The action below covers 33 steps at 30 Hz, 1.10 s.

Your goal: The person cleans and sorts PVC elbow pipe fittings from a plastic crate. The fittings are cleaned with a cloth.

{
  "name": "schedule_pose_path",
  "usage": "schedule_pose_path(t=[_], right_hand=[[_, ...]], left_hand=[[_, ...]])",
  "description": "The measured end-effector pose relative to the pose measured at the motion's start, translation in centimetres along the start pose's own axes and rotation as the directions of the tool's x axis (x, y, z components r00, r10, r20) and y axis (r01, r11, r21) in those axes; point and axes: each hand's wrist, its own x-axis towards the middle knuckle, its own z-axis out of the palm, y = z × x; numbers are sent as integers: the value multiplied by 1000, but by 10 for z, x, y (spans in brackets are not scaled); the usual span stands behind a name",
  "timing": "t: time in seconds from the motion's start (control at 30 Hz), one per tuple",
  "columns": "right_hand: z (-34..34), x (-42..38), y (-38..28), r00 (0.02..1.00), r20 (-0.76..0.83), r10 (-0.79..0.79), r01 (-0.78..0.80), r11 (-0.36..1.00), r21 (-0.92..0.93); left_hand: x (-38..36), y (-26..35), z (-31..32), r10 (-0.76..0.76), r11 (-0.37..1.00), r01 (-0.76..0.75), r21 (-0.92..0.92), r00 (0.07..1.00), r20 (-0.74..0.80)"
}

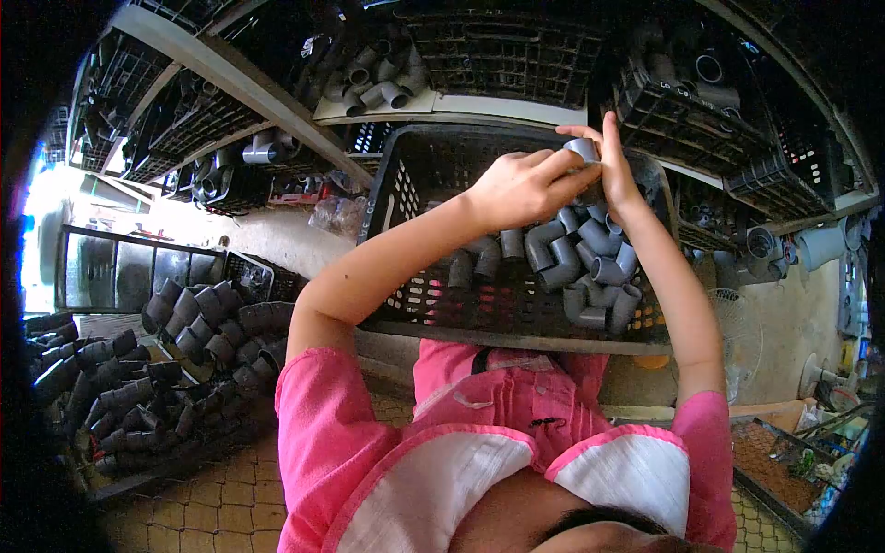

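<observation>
My left hand [532,190] is closed around a grey plastic pipe fitting [581,148], its fingers curled over the near side. Beside it, my right hand [616,172] has its fingers stretched out and apart, the palm side close against the same fitting. Both hands are above a black plastic crate [512,343] with slotted walls. Inside the crate, mostly toward its right half, lies a loose heap of grey pipe elbows [599,267]. My fingers hide part of the held fitting.
Black crates [502,60] of fittings fill the shelves ahead and at both sides. A large pile of dark pipe fittings [157,378] lies at the lower left. A metal shelf beam [230,78] crosses the upper left. A fan [737,332] stands at the right.
</observation>
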Motion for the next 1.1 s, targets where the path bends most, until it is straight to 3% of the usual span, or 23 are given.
schedule_pose_path(t=[0.03,0.1,0.17,0.2,0.23,0.3,0.37,0.5,0.7,0.83,1.1], right_hand=[[1,0,2,1000,-13,6,-6,1000,19],[-4,6,7,991,47,128,-134,974,182],[9,-6,-12,962,119,247,-272,906,325],[12,-8,-14,956,179,231,-283,883,375],[5,0,-1,938,244,247,-325,871,368],[3,4,12,963,192,190,-238,934,267],[7,-9,-7,962,106,251,-261,961,92],[-1,-3,4,956,103,273,-271,962,-39],[-13,5,21,937,112,331,-332,943,-8],[-11,6,12,940,91,330,-329,944,-27],[-7,13,11,940,141,309,-313,950,5]], left_hand=[[2,0,-3,-30,999,29,25,999,37],[6,-8,2,-106,993,107,38,994,-39],[2,-17,4,-222,975,221,16,974,44],[-2,-18,3,-270,963,267,39,958,102],[-5,-19,3,-317,948,311,64,935,156],[-9,-28,8,-335,942,330,55,931,143],[7,-40,-1,-522,853,495,168,825,219],[26,-104,-11,-796,595,710,378,587,151],[31,-151,23,-860,504,747,433,482,168],[34,-157,36,-912,393,867,306,410,8],[53,-154,46,-909,377,868,324,414,-50]])
